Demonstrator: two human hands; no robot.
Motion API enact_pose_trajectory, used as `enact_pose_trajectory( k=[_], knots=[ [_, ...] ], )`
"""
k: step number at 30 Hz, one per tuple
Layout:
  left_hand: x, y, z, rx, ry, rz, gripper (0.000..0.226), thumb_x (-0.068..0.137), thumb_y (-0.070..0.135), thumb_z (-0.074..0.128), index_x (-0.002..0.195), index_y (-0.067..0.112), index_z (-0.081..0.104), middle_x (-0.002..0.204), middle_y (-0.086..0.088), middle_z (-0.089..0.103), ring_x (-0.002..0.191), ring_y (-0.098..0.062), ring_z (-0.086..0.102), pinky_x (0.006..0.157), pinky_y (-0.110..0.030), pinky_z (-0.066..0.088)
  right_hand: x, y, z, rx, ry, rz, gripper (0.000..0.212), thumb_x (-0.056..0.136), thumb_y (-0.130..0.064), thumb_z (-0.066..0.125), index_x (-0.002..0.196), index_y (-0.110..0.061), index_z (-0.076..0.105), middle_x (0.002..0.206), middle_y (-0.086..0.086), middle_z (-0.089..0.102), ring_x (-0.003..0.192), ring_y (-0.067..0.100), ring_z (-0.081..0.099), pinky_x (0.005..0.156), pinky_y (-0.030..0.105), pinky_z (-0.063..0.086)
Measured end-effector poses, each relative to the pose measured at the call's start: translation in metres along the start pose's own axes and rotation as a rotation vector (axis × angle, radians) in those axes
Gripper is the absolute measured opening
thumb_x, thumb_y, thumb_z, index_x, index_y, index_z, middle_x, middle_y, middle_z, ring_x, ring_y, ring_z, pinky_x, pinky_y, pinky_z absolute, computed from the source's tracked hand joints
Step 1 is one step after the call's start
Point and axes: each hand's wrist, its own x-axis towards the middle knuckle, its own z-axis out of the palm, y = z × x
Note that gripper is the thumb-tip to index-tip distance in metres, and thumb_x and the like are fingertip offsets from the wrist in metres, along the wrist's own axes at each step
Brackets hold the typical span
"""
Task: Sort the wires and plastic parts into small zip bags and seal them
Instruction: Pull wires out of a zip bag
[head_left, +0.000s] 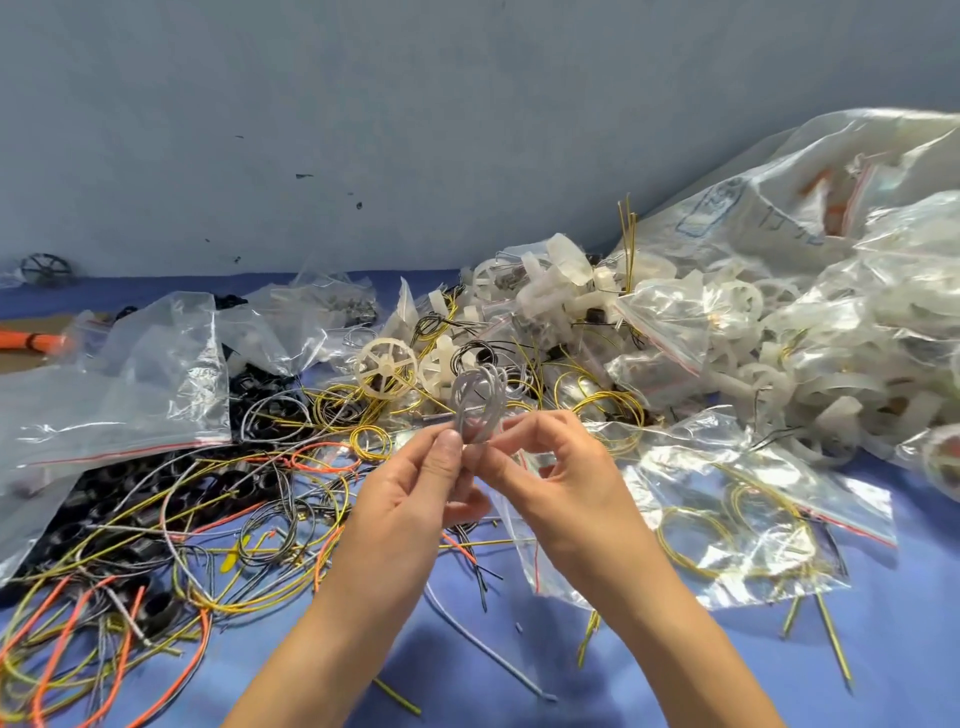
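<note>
A blue cloth (909, 649) covers the bench, and a grey-blue wall (415, 104) with dark specks stands behind. At the left edge lies 1 orange tube (31, 342).

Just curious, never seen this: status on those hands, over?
Left hand and right hand both pinching a grey wire coil. Coil not bagged yet. Loose wires, zip bags heaped all around.

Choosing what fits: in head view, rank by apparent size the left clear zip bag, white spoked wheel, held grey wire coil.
1. clear zip bag
2. white spoked wheel and grey wire coil: alike; coil nearer, unranked
</note>
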Motion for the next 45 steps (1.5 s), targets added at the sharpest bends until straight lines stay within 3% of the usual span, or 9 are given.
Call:
enact_pose_trajectory(
  k=[7, 13, 19, 27, 33, 36, 39, 41, 45],
  knots=[
    [-0.001, -0.008, -0.016, 0.394, 0.052, -0.137, 0.035, 0.099, 0.023, 0.049, 0.066, 0.014, 0.056, 0.052, 0.006, 0.051, 0.053, -0.011, 0.052, 0.071, -0.044, 0.055, -0.014, 0.02, -0.022, -0.697, -0.019, 0.176, 0.057, 0.081, -0.06, 0.059, 0.13, -0.034, 0.044, 0.114, -0.006, 0.047, 0.11, 0.017, 0.053, 0.089, 0.036, 0.045],
    [-0.008, -0.008, -0.004, 0.578, -0.154, -0.237, 0.032, 0.099, 0.021, 0.048, 0.083, -0.003, 0.062, 0.052, 0.003, 0.052, 0.046, -0.01, 0.052, 0.05, -0.023, 0.047, -0.022, 0.03, -0.023, -0.608, 0.058, 0.159, 0.014, 0.092, -0.037, 0.052, 0.098, -0.027, 0.061, 0.088, -0.008, 0.063, 0.084, 0.018, 0.058, 0.073, 0.035, 0.045],
    [-0.001, 0.005, 0.018, 0.784, -0.275, -0.015, 0.021, 0.097, 0.023, 0.054, 0.091, 0.016, 0.073, 0.069, 0.003, 0.065, 0.045, -0.007, 0.053, 0.041, -0.015, 0.039, -0.031, 0.018, -0.02, -0.668, 0.155, -0.107, 0.022, 0.096, -0.041, 0.05, 0.104, -0.03, 0.068, 0.087, -0.007, 0.055, 0.076, 0.024, 0.06, 0.063, 0.037, 0.046],
    [0.023, -0.001, 0.031, -0.176, -0.258, -0.303, 0.019, 0.087, -0.001, 0.056, 0.081, 0.001, 0.074, 0.081, -0.015, 0.069, 0.07, -0.016, 0.068, 0.063, -0.021, 0.057, -0.035, 0.0, -0.012, -0.728, 0.164, -0.291, 0.03, 0.099, -0.035, 0.046, 0.123, -0.032, 0.063, 0.087, -0.007, 0.061, 0.069, 0.023, 0.064, 0.051, 0.036, 0.047],
    [0.015, -0.024, 0.04, -0.215, -0.496, -0.314, 0.044, 0.091, 0.012, 0.055, 0.119, -0.02, 0.044, 0.108, -0.026, 0.05, 0.104, -0.034, 0.049, 0.091, -0.046, 0.04, -0.034, 0.001, -0.01, -0.702, -0.014, -0.251, 0.039, 0.103, -0.044, 0.033, 0.139, -0.039, 0.047, 0.113, -0.01, 0.06, 0.1, 0.021, 0.062, 0.08, 0.039, 0.05],
    [0.017, -0.035, 0.046, 0.248, -0.456, -0.202, 0.043, 0.091, 0.012, 0.055, 0.129, -0.005, 0.045, 0.096, -0.001, 0.053, 0.092, -0.007, 0.052, 0.085, -0.011, 0.041, -0.034, 0.002, -0.007, -0.625, 0.015, -0.253, 0.038, 0.1, -0.041, 0.039, 0.133, -0.034, 0.058, 0.108, -0.008, 0.066, 0.097, 0.02, 0.063, 0.081, 0.039, 0.05],
    [0.015, -0.047, 0.051, 0.608, -0.576, -0.084, 0.025, 0.1, -0.001, 0.037, 0.113, -0.017, 0.05, 0.092, -0.017, 0.047, 0.091, -0.021, 0.047, 0.078, -0.013, 0.038, -0.032, 0.007, -0.005, -0.604, 0.026, -0.203, 0.035, 0.099, -0.038, 0.044, 0.13, -0.034, 0.06, 0.106, -0.003, 0.071, 0.1, 0.02, 0.063, 0.083, 0.036, 0.046],
    [0.015, -0.045, 0.059, 0.826, -0.526, 0.006, 0.034, 0.103, -0.008, 0.025, 0.094, 0.011, 0.052, 0.085, -0.003, 0.046, 0.08, -0.008, 0.049, 0.064, -0.002, 0.038, -0.029, 0.011, -0.008, -0.577, 0.019, -0.122, 0.034, 0.097, -0.036, 0.046, 0.127, -0.035, 0.06, 0.097, 0.001, 0.072, 0.096, 0.023, 0.063, 0.081, 0.036, 0.046],
    [0.011, -0.03, 0.061, 0.625, -0.658, -0.045, 0.037, 0.093, 0.008, 0.054, 0.125, -0.006, 0.041, 0.116, -0.003, 0.04, 0.108, 0.001, 0.034, 0.086, 0.006, 0.023, -0.021, 0.02, -0.018, -0.487, 0.1, -0.047, 0.027, 0.092, -0.033, 0.051, 0.114, -0.033, 0.068, 0.091, 0.003, 0.074, 0.091, 0.025, 0.066, 0.078, 0.038, 0.051]
  ],
)
